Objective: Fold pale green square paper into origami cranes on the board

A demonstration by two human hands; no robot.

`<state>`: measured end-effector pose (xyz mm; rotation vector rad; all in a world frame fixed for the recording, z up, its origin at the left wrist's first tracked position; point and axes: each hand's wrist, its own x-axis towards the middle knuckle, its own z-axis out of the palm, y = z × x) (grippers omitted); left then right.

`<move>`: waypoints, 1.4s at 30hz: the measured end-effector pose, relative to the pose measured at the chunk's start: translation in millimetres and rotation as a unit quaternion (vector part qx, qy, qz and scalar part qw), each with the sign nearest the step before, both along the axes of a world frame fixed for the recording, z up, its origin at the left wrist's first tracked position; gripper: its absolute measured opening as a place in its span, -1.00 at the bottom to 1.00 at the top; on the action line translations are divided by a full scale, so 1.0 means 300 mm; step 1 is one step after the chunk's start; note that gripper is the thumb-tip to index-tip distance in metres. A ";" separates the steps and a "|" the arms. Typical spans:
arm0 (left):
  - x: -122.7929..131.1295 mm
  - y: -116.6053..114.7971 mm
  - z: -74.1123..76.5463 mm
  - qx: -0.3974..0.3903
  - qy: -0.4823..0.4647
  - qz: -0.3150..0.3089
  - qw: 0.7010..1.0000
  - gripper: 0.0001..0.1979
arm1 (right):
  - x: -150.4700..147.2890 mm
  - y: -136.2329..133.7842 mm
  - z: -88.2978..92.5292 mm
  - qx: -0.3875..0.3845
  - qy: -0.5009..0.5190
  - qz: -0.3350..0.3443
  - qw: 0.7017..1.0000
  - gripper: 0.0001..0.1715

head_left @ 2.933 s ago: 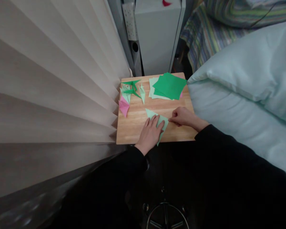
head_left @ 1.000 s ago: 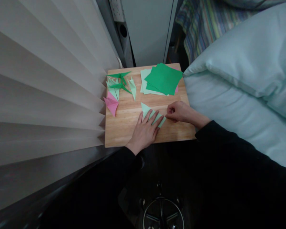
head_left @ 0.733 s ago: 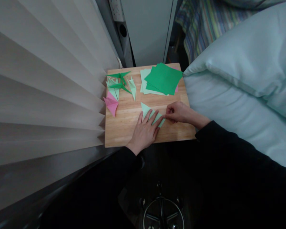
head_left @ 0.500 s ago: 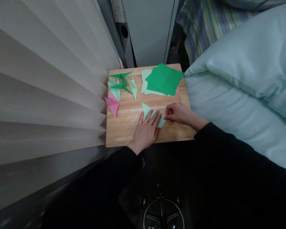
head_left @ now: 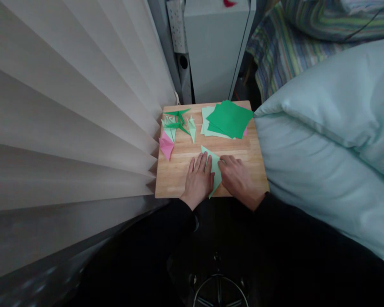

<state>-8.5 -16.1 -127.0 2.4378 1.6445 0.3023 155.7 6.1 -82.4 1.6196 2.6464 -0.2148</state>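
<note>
Paper: light green folded paper, middle of the wooden board's near edge
Left hand: flat, fingers spread, pinning it, gripping nothing
Right hand: palm down, fingertips on the fold, gripping nothing
Advice: I'd pin firmly and press evenly along the crease

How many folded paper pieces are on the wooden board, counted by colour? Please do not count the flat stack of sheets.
Dark green folded paper pieces: 2
Pale green folded paper pieces: 3, one under the left hand and right hand
Pink folded paper piece: 1
Total: 6
</note>
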 end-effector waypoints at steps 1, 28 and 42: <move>-0.001 0.001 0.002 -0.005 0.006 -0.004 1.000 -0.37 | -0.026 -0.032 -0.017 0.020 0.006 0.025 0.999 -0.57; -0.060 0.136 0.038 0.016 0.030 0.071 0.997 -0.43 | -0.039 -0.122 -0.186 0.025 0.098 0.019 0.995 -0.33; -0.070 0.110 0.042 0.025 0.012 0.039 0.999 -0.43 | -0.061 -0.068 -0.182 0.026 0.098 0.000 0.995 -0.34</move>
